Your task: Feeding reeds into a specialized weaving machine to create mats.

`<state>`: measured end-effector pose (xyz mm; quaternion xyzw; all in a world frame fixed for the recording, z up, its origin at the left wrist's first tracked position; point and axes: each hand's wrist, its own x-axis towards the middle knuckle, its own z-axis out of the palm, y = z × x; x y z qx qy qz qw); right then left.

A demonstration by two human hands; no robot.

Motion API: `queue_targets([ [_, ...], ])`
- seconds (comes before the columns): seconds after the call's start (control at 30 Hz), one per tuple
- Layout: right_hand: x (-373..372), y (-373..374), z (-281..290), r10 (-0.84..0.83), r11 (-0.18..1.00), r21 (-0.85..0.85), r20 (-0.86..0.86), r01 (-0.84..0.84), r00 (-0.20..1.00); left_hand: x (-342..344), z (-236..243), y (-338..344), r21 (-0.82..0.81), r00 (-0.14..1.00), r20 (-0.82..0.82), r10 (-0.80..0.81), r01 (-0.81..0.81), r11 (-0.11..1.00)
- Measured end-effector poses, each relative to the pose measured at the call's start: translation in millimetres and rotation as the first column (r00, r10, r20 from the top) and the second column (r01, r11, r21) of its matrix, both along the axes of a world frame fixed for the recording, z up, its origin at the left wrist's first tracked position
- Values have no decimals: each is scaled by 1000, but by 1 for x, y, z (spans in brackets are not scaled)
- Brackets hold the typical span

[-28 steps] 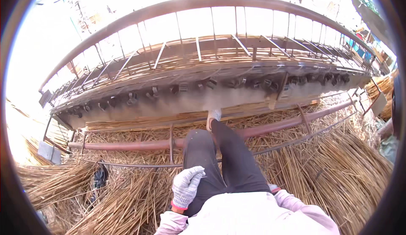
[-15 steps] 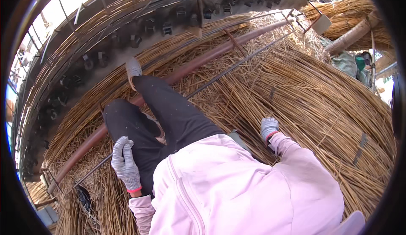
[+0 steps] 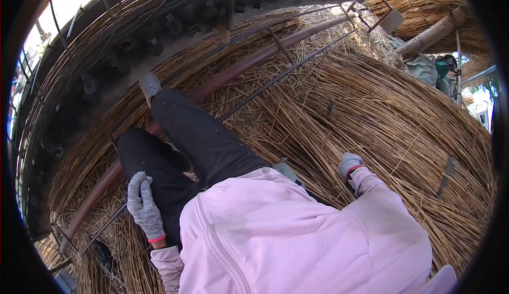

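My left hand (image 3: 144, 206), in a grey knitted glove with a red cuff, hangs beside my left thigh. Its thumb and forefinger come together at the tips; anything between them is too small to make out. To the right, my right hand (image 3: 350, 165), gloved alike, lies curled on the long dry reeds (image 3: 323, 145). The fingers close in among the stalks, and their tips are partly hidden. Both forearms wear pale pink sleeves.
A brown metal pipe (image 3: 238, 75) and a thin dark rod (image 3: 265, 86) cross in front of me. Beyond them runs a dark machine beam (image 3: 124, 55) with a row of fittings. A wooden pole (image 3: 429, 38) and bundled reeds (image 3: 424, 2) lie at the far right.
My right hand has moved right and a little nearer over the reeds. My left hand keeps much the same pose beside the thigh. The whole view has shifted slightly.
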<state>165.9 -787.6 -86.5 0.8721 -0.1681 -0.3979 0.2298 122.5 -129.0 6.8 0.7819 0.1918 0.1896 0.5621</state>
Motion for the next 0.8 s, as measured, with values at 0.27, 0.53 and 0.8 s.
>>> queue_targets([
  [0.27, 60, -42, 65, 381, 924, 41, -206, -381, 901, 13, -11, -1, 24, 997, -60, -49, 51, 998],
  [0.53, 127, -55, 67, 427, 898, 261, -322, -355, 845, 18, -29, -5, 268, 972, -181, -149, 194, 944],
  [0.8, 113, -76, 30, 110, 994, -16, 14, -109, 994, 5, -56, -13, 234, 919, -314, -236, 316, 919],
])
